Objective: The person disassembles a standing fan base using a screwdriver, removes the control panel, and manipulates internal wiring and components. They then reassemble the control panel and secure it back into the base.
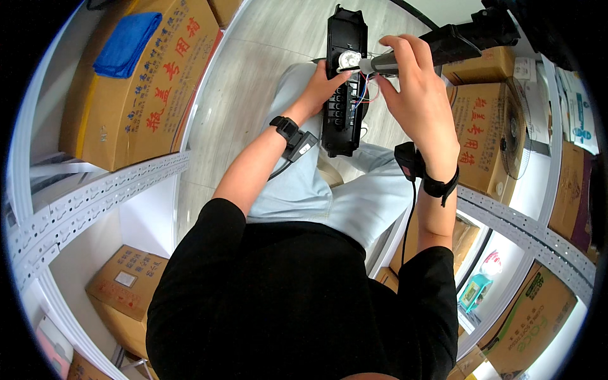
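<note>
A long black plastic housing [345, 130] stands lengthwise in front of my lap, with a row of square compartments along its lower half. A round whitish part [349, 60] sits in its upper half, and thin red, blue and white wires [366, 95] hang out beside it. My left hand [322, 88] grips the housing's left edge, its thumb reaching over beside the round part. My right hand [415, 82] has its fingers curled round a grey tapered cylinder [384, 64], whose light tip is beside the round part. Whether the tip touches that part, I cannot tell.
A long black piece [468, 38] extends to the upper right behind my right hand. Metal shelves [95, 196] with cardboard boxes [149, 95] stand on both sides. A blue cloth [128, 44] lies on the left box; a round fan grille [514, 130] leans at right.
</note>
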### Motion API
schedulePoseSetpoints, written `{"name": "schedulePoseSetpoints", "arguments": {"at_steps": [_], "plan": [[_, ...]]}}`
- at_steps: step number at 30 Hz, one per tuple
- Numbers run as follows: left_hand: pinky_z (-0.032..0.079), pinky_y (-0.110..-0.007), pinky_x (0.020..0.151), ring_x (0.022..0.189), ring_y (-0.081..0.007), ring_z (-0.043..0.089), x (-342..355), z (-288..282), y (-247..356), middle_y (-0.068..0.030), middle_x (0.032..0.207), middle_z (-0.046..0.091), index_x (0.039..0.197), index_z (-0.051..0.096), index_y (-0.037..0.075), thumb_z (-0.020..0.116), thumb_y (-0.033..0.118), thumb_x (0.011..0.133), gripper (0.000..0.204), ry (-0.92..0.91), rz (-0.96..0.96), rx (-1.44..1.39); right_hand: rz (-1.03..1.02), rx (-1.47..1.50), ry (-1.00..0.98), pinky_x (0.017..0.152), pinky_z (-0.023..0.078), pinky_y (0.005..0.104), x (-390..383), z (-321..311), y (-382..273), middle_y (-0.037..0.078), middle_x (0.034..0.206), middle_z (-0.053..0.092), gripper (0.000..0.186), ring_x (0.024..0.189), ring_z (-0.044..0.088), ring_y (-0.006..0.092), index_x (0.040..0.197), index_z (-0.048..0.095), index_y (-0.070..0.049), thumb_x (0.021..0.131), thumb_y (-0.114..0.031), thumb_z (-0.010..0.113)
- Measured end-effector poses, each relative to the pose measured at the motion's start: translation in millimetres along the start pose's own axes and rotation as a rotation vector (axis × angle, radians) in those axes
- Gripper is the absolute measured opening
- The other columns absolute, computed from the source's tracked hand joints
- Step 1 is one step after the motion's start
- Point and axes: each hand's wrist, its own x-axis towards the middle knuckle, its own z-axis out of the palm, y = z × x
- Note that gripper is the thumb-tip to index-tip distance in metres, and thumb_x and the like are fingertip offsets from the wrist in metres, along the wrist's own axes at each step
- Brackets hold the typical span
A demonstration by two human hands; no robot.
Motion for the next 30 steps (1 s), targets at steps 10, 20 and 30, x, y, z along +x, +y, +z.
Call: {"name": "schedulePoseSetpoints", "arguments": {"at_steps": [10, 20, 30], "plan": [[0.050, -0.033, 0.089, 0.103, -0.0155, 0.058, -0.2, -0.3, 0.0, -0.0098, 0.116, 0.058, 0.126, 0.044, -0.001, 0.075, 0.030, 0.089, 0.057, 0.000, 0.001, 0.017, 0.002, -0.055, 0.001, 0.072, 0.055, 0.0426, -4.6, -0.1, 4.2, 0.013, 0.107, 0.058, 0.035, 0.087, 0.065, 0.0340, 0.113, 0.058, -0.008, 0.082, -0.007, 0.072], [0.049, -0.032, 0.089, 0.104, -0.0150, 0.057, 1.5, -1.8, -3.0, -0.0092, 0.116, 0.058, 0.126, 0.045, 0.000, 0.075, 0.030, 0.089, 0.057, -0.006, 0.008, 0.008, -0.004, -0.098, 0.057, 0.067, 0.056, 0.0407, -6.4, 3.1, 4.6, 0.014, 0.105, 0.058, 0.039, 0.080, 0.066, 0.0334, 0.116, 0.057, -0.009, 0.082, -0.017, 0.076], [0.050, -0.033, 0.089, 0.104, -0.0167, 0.058, 1.9, -1.7, -4.4, -0.0104, 0.117, 0.059, 0.127, 0.044, 0.000, 0.075, 0.028, 0.089, 0.057, -0.003, 0.015, 0.013, 0.025, -0.004, 0.063, 0.066, 0.056, 0.0406, -7.4, 0.7, -4.5, 0.014, 0.108, 0.058, 0.041, 0.079, 0.066, 0.0337, 0.118, 0.057, -0.008, 0.082, -0.013, 0.075]]}}
